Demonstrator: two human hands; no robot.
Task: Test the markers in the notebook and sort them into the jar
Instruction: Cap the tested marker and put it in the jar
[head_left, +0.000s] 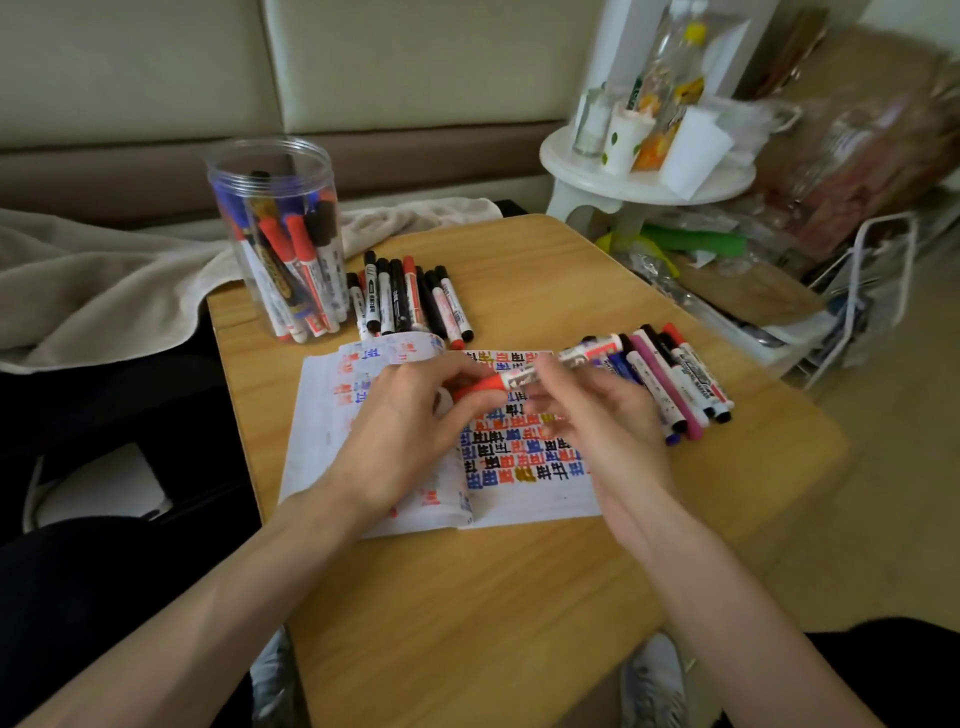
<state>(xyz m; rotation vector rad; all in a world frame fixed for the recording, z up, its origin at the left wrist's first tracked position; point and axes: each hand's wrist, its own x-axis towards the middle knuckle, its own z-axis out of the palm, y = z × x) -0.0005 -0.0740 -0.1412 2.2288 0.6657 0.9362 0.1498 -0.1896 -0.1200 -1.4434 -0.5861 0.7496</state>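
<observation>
Marker (514, 379): cap in left fingers (457, 364); barrel in right fingers (571, 389).

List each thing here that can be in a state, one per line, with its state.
jar: upright, lidless, partly filled with markers.
notebook: open flat, right page covered in test marks.
red marker: capped, held above the notebook.
left hand: pinches the marker's red cap.
right hand: holds the marker's barrel.
far marker pile: capped, lying beside the jar.
right marker pile: capped, lying by the notebook.
</observation>
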